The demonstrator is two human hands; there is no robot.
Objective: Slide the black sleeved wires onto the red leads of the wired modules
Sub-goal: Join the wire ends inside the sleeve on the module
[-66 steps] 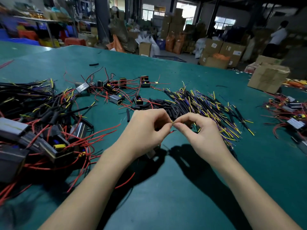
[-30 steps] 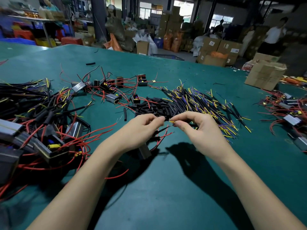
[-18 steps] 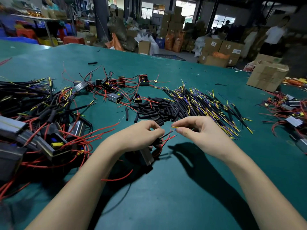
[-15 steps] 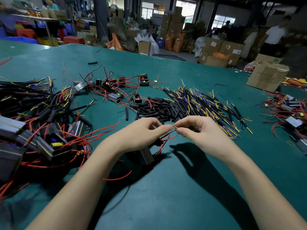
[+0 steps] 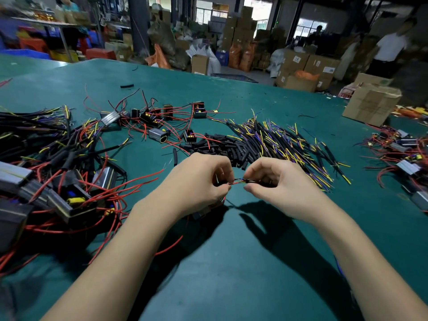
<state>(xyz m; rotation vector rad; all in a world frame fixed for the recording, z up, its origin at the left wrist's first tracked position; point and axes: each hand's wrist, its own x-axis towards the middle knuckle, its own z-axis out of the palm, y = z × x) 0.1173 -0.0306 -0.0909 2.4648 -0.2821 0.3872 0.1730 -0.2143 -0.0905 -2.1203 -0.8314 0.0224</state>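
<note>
The thin red lead (image 5: 228,184) and the short black sleeved wire (image 5: 251,181) meet end to end above the green table (image 5: 231,262), aligned for threading. The left hand (image 5: 199,181) pinches the lead, its small dark module (image 5: 200,214) hanging below; the right hand (image 5: 275,181) pinches the sleeve. Spare black sleeved wires (image 5: 278,144) lie just beyond, within reach.

I'm in a factory workshop: a green surface (image 5: 254,107) heaped with wires (image 5: 278,140) and modules (image 5: 69,200), stacked cartons (image 5: 301,63) and shelving (image 5: 53,24) beyond its far edge.
</note>
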